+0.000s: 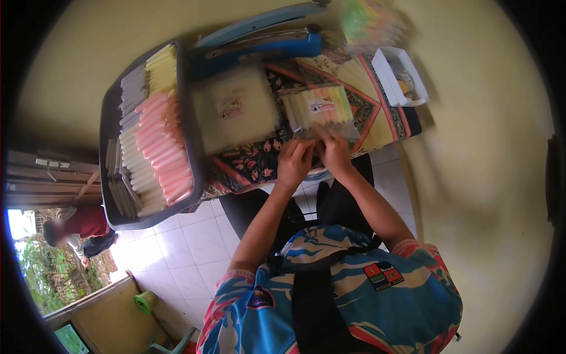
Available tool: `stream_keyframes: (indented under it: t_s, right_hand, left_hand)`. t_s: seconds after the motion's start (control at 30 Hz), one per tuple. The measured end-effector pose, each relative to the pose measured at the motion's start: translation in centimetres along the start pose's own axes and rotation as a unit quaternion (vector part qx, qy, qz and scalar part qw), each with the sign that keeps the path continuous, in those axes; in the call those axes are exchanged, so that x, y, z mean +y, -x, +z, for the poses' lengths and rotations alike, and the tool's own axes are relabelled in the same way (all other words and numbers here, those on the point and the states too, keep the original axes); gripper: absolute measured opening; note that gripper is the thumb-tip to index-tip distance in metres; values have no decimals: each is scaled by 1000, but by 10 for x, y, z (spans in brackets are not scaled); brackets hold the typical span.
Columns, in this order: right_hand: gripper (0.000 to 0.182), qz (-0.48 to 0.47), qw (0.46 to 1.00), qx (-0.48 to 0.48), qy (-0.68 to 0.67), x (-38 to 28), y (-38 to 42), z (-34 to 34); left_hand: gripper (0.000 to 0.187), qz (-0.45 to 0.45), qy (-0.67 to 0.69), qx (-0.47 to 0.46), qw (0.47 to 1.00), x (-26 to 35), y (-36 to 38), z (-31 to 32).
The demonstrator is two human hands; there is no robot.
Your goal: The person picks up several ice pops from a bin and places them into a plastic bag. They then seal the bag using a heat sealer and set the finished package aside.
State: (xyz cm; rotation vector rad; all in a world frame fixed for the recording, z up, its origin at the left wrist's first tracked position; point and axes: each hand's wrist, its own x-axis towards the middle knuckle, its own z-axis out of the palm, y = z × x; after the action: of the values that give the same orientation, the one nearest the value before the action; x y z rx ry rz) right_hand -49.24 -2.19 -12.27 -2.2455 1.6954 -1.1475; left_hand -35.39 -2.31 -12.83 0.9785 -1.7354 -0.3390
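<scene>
A clear packet of pastel sticks (pixel 321 106) with a printed label lies on the patterned cloth. Both my hands are at its lower edge. My left hand (pixel 295 158) has its fingers pinched together close to the packet's near side; what they hold is too small to make out. Right beside it, my right hand (pixel 335 154) has bent fingers touching the packet's bottom edge, and its grip is blurred. To the left lies a stack of clear labelled bags (pixel 236 109). Farther left, a dark tray (pixel 197 147) holds rows of pink, white, yellow and grey sticks.
A blue sealer-like device (pixel 259 50) stands at the table's back. A white box (pixel 401 76) with small round items is at the right, near blurred colourful packets (pixel 368 23). The patterned cloth (pixel 259 159) covers the table. Another person (pixel 85 230) is at the far left.
</scene>
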Motion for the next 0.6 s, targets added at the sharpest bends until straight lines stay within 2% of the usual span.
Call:
stream_keyframes:
  t_s: [0.13,0.23,0.43,0.6]
  right_hand:
    - [41,-13,999,17,-41,3,3,0]
    - [40,10,1000,-9,-17,-2,1,-5]
    - [24,-21,997,61,-40,7,10,-6]
    - [20,15,999,44,3,6,8,-8]
  left_hand:
    - [14,-11,-6,-6,1000,1,-1,-2]
    - [13,-10,-10,-13,1000,3,0,-2]
    - [13,-10,-13,-6,1000,2,1,0]
    - [13,-17,-11,-24,1000,3,3,0]
